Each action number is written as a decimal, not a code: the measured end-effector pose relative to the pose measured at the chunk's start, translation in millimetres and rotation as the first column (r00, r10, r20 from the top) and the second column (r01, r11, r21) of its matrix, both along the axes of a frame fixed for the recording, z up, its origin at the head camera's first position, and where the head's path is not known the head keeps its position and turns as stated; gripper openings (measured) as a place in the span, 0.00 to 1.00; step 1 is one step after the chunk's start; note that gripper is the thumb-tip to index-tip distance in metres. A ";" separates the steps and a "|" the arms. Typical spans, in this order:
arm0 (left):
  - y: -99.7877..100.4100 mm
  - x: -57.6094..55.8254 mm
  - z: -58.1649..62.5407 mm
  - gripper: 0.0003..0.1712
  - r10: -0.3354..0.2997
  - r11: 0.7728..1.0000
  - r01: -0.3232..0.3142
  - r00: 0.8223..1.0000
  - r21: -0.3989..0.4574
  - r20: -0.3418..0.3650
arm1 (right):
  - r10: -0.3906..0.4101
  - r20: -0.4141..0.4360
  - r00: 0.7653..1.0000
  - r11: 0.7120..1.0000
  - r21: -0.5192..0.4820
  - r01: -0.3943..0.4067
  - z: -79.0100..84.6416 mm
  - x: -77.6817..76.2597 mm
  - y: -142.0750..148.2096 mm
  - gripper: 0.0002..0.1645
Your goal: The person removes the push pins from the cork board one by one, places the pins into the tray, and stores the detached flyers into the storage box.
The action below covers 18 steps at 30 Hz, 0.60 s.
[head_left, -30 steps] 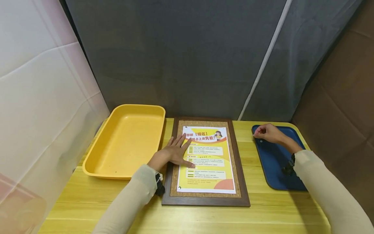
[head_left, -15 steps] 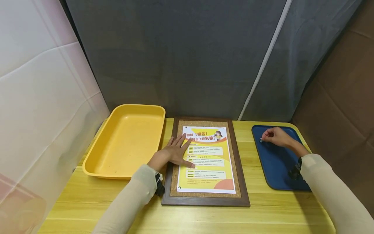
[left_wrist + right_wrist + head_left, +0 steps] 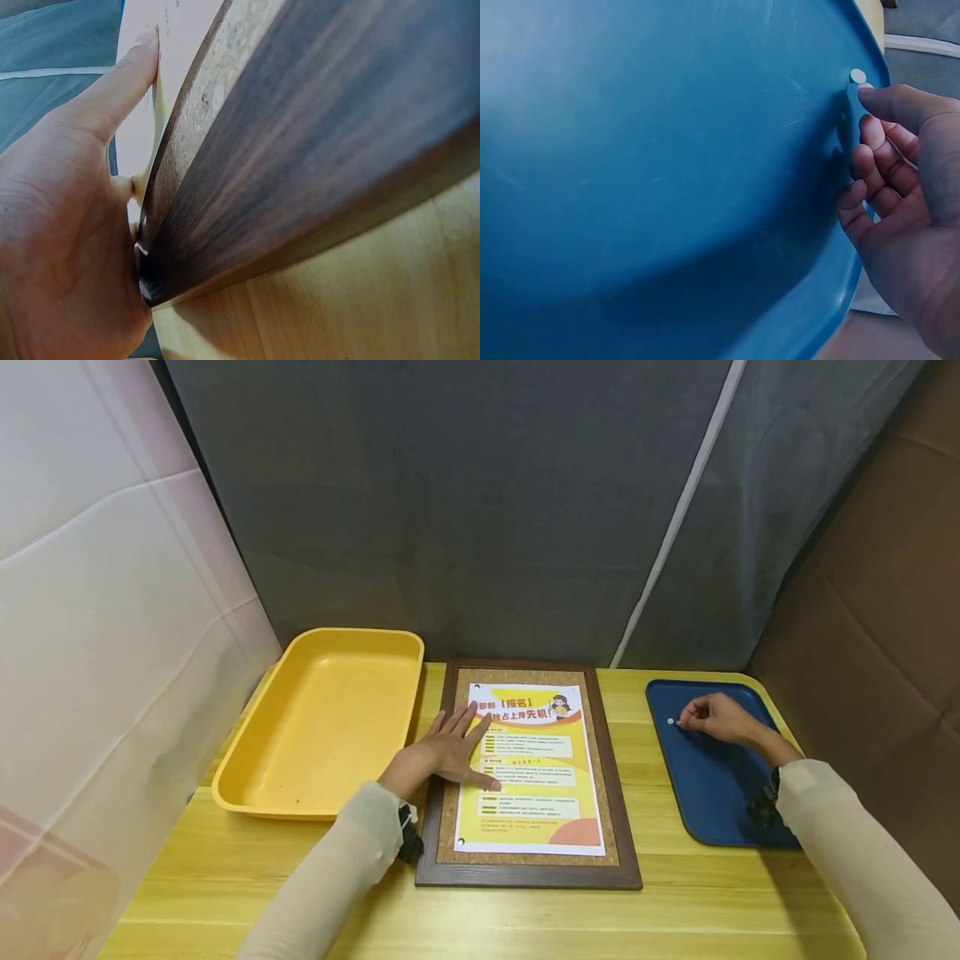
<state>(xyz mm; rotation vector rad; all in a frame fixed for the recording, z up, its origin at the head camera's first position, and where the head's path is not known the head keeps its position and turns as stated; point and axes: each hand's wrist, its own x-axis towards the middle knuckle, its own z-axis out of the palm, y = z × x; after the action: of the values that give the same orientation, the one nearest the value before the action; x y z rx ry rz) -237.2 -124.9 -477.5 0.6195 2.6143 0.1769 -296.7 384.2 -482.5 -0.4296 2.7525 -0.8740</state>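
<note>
My left hand lies with spread fingers on a yellow-and-white printed poster. The poster rests on a cork board with a dark brown wooden frame. Small round tacks show at its upper left and lower left corners. In the left wrist view, the thumb extends along the paper beside the frame. My right hand is over the blue tray, thumb and index fingertips together beside a small pale round tack. I cannot tell whether anything small is between those fingertips.
A deep yellow tray stands on the left of the wooden table. A dark grey curtain hangs behind the table, with a white sheet at left and a brown one at right.
My right hand has moved from the blue tray's left edge a little rightward and nearer, passing over the pale tack, which shows again beside the fingertips. The left hand has stayed on the poster.
</note>
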 end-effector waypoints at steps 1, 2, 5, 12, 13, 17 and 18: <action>-0.1 -0.2 -0.3 0.75 0.000 1.000 0.000 1.000 -0.004 -0.003 | 0.000 -0.001 1.000 1.000 0.001 0.000 -0.5 0.0 0.3 0.04; 0.9 2.3 5.1 0.74 -0.002 1.000 0.002 1.000 -0.017 -0.001 | -0.001 -0.001 1.000 1.000 0.001 0.001 -0.9 0.0 0.6 0.04; 1.6 3.6 9.0 0.72 -0.006 0.999 0.006 1.000 -0.040 -0.009 | 0.003 -0.003 1.000 1.000 0.008 -0.002 -2.4 -0.2 1.8 0.05; 2.9 4.7 10.2 0.71 -0.014 0.998 0.013 1.000 -0.054 -0.018 | 0.006 -0.007 1.000 1.000 0.027 -0.006 -6.1 -1.4 3.8 0.05; 3.0 4.7 10.0 0.71 -0.013 0.998 0.012 1.000 -0.054 -0.019 | 0.006 -0.009 1.000 1.000 0.026 -0.006 -6.5 -1.4 3.8 0.05; 2.8 4.9 9.4 0.72 -0.007 0.999 0.006 1.000 -0.051 -0.019 | 0.005 -0.014 1.000 1.000 0.026 -0.005 -7.9 -1.6 3.7 0.05; 2.7 4.8 8.9 0.72 -0.006 0.999 0.005 1.000 -0.050 -0.016 | 0.006 -0.014 1.000 1.000 0.026 -0.006 -7.9 -1.3 3.6 0.05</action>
<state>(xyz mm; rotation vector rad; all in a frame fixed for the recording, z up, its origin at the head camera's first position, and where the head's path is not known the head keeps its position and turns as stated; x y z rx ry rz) -232.3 -122.2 -468.6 0.6126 2.6237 0.1048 -298.0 387.9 -490.4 -0.4403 2.7704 -0.8355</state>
